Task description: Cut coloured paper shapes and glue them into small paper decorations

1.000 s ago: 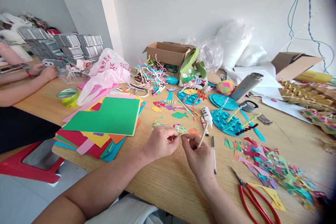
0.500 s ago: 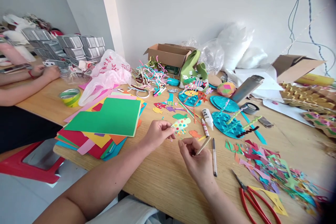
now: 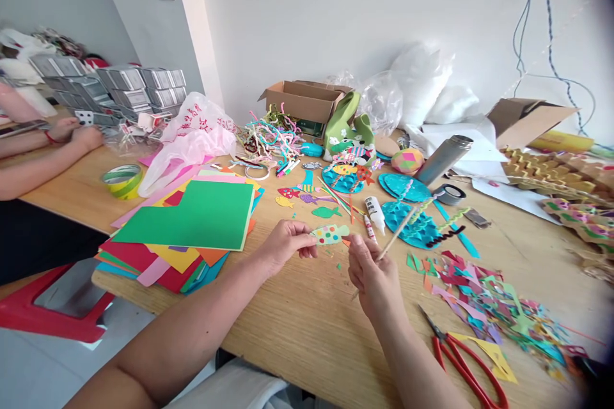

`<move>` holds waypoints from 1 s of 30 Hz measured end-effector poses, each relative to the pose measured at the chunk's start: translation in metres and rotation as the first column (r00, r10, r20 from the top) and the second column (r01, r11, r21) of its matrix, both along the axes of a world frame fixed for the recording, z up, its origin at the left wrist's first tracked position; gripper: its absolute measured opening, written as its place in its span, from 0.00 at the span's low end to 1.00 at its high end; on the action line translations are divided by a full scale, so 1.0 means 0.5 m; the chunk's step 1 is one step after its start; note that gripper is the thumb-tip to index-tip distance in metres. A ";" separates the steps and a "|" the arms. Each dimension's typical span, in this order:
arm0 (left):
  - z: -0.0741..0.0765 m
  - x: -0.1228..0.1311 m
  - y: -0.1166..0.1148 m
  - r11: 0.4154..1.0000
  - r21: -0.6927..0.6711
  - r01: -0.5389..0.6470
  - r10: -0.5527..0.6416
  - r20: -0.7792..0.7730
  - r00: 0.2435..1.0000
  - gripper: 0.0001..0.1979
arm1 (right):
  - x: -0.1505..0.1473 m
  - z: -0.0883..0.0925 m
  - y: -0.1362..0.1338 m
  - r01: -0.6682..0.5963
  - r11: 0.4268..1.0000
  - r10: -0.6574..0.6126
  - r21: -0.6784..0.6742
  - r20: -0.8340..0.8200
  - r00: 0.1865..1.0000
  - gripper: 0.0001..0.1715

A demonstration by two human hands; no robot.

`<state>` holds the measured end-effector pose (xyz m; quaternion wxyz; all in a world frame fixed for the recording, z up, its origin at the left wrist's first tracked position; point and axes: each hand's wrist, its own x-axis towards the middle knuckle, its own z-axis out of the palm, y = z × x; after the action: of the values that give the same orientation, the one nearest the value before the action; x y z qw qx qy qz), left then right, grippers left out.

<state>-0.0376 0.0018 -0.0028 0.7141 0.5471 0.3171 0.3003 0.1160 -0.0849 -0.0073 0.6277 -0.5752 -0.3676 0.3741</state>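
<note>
My left hand [image 3: 291,244] pinches the head end of a pale green paper fish [image 3: 330,234] covered in coloured dots. Closed round a thin wooden stick [image 3: 399,232] is my right hand [image 3: 377,271], its fingertips close to the fish's tail. The stick slants up to the right, and its lower end shows below the hand. Behind lie other paper fish: a green one [image 3: 326,211], a yellow one [image 3: 284,202] and a red one [image 3: 288,192]. A white glue bottle [image 3: 375,214] and a marker [image 3: 369,229] lie just beyond my right hand.
Coloured paper sheets [image 3: 196,214] are stacked at left, near tape [image 3: 121,180]. Red-handled pliers [image 3: 463,358] and paper scraps [image 3: 484,294] lie at right. Blue discs [image 3: 415,236] and a metal cylinder [image 3: 444,160] stand behind. Another person's hands [image 3: 81,134] rest far left.
My right hand has turned and come up beside the fish's tail, and the stick now points higher. It now covers the pen. The fish is held more level; the view has shifted slightly.
</note>
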 end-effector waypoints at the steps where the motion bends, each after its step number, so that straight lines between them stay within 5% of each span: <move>1: 0.000 0.001 -0.002 0.999 0.025 0.021 -0.021 -0.021 1.000 0.09 | -0.002 0.001 0.002 -0.056 0.998 0.054 -0.036 -0.074 0.996 0.22; 4: 0.002 0.003 -0.007 0.994 0.078 0.079 -0.072 -0.087 0.994 0.09 | -0.009 0.001 0.005 -0.157 0.983 0.131 -0.096 -0.234 0.963 0.23; 16: 0.008 0.010 -0.016 0.993 0.104 0.060 -0.046 -0.127 0.991 0.13 | -0.017 -0.009 0.004 -0.170 0.979 0.132 -0.110 -0.286 0.949 0.18; 22: 0.006 0.011 -0.009 0.996 0.086 0.015 -0.002 -0.151 0.988 0.12 | 0.000 0.005 0.003 -0.012 1.000 0.014 0.007 -0.354 0.935 0.13; 25: 0.005 0.009 -0.006 0.996 0.086 0.019 -0.006 -0.147 0.989 0.11 | 0.012 0.004 0.008 0.032 0.999 -0.042 -0.033 -0.370 0.928 0.02; 30: 0.004 0.005 -0.003 0.992 0.049 0.115 -0.107 -0.143 0.984 0.13 | 0.023 0.003 0.015 -0.036 0.991 -0.016 -0.133 -0.373 0.928 0.12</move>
<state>-0.0352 0.0001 -0.0006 0.6897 0.6038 0.3269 0.2298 0.1277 -0.0772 -0.0058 0.6432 -0.5336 -0.2180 0.5040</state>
